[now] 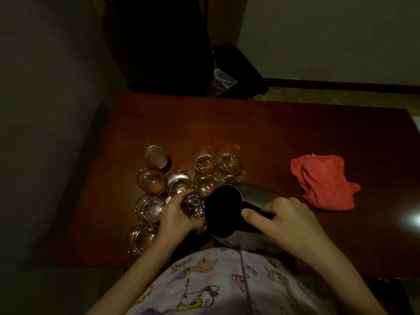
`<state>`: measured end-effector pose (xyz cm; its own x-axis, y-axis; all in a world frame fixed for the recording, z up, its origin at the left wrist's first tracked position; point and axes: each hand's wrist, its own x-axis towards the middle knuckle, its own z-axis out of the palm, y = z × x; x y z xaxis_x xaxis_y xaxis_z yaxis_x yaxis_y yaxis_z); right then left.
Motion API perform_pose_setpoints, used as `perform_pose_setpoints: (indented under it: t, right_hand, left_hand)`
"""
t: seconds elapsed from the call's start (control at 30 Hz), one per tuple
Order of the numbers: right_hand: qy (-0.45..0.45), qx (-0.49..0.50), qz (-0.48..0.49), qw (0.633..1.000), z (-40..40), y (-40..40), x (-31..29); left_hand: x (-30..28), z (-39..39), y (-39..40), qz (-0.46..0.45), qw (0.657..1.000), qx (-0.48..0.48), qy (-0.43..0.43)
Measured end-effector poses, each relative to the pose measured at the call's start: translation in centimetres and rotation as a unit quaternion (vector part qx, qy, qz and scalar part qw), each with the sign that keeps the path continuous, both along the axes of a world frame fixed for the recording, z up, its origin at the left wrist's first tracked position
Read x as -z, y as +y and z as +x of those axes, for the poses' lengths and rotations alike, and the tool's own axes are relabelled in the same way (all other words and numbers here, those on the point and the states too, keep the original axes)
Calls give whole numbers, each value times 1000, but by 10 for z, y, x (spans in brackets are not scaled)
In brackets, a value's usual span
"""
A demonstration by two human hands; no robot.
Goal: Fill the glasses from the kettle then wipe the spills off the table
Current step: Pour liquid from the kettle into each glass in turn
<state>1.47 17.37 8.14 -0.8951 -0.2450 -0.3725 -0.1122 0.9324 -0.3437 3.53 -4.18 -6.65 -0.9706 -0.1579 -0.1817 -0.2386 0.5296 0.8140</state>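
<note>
From your head view, your right hand (288,220) grips the kettle (238,212), tipped leftward near the table (295,133)'s near edge, spout touching the glass (193,206) your left hand (176,215) clasps just beside it.

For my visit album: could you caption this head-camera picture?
Right hand tips the kettle toward a glass steadied by the left hand; red cloth waits nearby.
</note>
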Motion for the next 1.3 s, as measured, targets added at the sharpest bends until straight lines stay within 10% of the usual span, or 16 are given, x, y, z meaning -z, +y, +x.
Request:
perform_pose_setpoints:
  t: [1.3]
  right_hand:
    - [-21,-14,-2,1000,-4,7,-10]
  left_hand:
    - [-2,-1,-1,28,999,-1,-30]
